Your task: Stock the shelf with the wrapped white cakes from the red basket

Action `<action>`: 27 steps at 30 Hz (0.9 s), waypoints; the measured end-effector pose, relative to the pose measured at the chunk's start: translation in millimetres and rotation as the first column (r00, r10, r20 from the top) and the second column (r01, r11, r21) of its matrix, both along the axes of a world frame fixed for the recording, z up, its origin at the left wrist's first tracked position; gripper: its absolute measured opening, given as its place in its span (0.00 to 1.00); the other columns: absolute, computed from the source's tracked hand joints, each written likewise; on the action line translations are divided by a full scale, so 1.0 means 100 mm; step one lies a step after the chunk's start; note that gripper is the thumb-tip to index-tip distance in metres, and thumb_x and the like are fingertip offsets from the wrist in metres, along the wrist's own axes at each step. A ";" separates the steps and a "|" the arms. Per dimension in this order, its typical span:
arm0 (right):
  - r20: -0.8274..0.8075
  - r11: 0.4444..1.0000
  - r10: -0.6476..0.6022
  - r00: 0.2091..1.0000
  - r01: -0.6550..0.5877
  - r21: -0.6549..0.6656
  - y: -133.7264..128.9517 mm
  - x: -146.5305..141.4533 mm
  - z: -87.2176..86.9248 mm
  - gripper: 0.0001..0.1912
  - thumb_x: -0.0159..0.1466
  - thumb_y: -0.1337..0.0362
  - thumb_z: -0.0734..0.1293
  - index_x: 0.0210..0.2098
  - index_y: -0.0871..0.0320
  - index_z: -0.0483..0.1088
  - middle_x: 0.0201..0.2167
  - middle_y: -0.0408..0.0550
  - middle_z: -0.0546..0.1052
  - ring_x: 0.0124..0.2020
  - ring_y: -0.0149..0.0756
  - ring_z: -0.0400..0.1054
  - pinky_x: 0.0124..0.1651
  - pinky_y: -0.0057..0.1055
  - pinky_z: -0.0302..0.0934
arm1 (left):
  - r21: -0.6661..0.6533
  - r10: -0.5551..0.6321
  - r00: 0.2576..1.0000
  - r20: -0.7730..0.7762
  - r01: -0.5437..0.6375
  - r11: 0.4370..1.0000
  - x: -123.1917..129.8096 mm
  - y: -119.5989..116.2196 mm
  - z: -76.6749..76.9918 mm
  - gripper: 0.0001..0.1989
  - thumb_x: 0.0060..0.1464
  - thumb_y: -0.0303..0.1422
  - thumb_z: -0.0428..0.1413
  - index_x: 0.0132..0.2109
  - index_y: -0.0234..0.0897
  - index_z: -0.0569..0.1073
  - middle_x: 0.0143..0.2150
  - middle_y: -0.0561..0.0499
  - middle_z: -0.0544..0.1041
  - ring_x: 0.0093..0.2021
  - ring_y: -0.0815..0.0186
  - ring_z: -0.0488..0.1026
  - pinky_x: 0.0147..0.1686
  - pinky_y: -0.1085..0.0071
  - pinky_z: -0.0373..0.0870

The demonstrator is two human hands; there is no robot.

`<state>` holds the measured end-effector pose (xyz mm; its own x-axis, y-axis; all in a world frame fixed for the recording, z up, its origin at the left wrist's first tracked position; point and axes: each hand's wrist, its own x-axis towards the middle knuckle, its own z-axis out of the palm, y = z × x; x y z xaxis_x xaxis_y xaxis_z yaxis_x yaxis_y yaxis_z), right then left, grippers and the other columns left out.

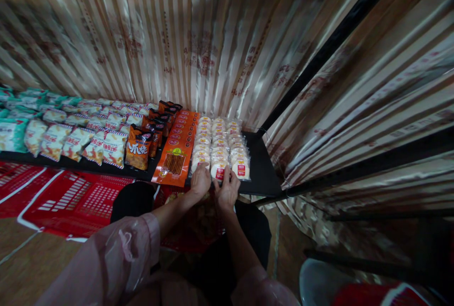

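Observation:
Three columns of clear-wrapped, round white crackers (219, 143) with red labels stand on the black shelf. My left hand (200, 181) is closed at the front packet of the left column, its fingertips on the wrapper. With thumb and fingers on its lower edge, my right hand (227, 192) grips the front packet (219, 170) of the middle column. Just beside it, the right column's front packet (241, 168) shows its red label. A flat orange bag of brown sticks (174, 154) lies directly left of the crackers.
Left along the shelf (264, 169) are orange-and-black snack bags (137, 147), white snack bags (73, 143) and green-and-white bags (13, 133). Red baskets (76, 197) sit below. Pleated curtain (213, 36) hangs behind; a black post (329, 43) rises at the right.

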<state>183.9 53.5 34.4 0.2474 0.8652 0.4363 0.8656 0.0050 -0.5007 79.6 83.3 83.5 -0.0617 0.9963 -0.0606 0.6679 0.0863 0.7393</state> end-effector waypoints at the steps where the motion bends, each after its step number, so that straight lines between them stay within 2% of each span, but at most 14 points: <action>1: 0.003 1.000 0.000 1.000 0.000 0.000 0.01 0.00 -0.01 0.30 0.61 0.55 0.58 0.61 0.59 0.55 0.51 0.60 0.62 0.50 0.49 0.54 0.50 0.49 0.56 | -0.002 0.002 1.000 0.001 -0.002 1.000 0.00 0.00 0.00 0.18 0.57 0.24 0.43 0.53 0.32 0.67 0.51 0.42 0.73 0.52 0.64 0.70 0.53 0.69 0.64; 5: 0.012 1.000 -0.007 1.000 0.007 0.002 0.05 -0.01 -0.04 0.30 0.62 0.54 0.57 0.61 0.60 0.55 0.51 0.61 0.61 0.51 0.50 0.53 0.50 0.49 0.56 | -0.015 0.004 1.000 0.006 -0.004 1.000 -0.01 -0.01 0.01 0.18 0.57 0.23 0.44 0.53 0.30 0.67 0.50 0.41 0.73 0.51 0.64 0.70 0.52 0.70 0.64; 11: 0.008 1.000 -0.009 1.000 0.009 0.005 0.09 -0.04 0.02 0.29 0.62 0.55 0.57 0.61 0.59 0.55 0.51 0.60 0.60 0.52 0.50 0.52 0.50 0.49 0.56 | 0.020 0.005 1.000 0.011 -0.005 1.000 -0.02 0.00 -0.04 0.18 0.57 0.23 0.43 0.53 0.31 0.67 0.50 0.42 0.73 0.51 0.64 0.70 0.53 0.69 0.64; 17: 0.013 1.000 -0.015 1.000 0.015 0.001 0.13 -0.06 0.03 0.31 0.61 0.52 0.57 0.60 0.60 0.55 0.52 0.61 0.59 0.52 0.51 0.51 0.50 0.50 0.55 | 0.028 -0.008 1.000 0.017 0.008 1.000 -0.03 0.01 -0.06 0.18 0.56 0.22 0.44 0.53 0.32 0.67 0.50 0.44 0.74 0.50 0.64 0.70 0.52 0.69 0.65; 27: -0.004 1.000 -0.023 1.000 0.023 0.001 0.15 -0.07 0.00 0.33 0.60 0.52 0.59 0.61 0.63 0.55 0.52 0.61 0.60 0.52 0.52 0.52 0.53 0.48 0.53 | 0.035 -0.004 1.000 0.031 0.003 0.999 -0.01 -0.01 -0.07 0.19 0.56 0.23 0.44 0.54 0.31 0.67 0.52 0.41 0.72 0.53 0.63 0.68 0.55 0.67 0.63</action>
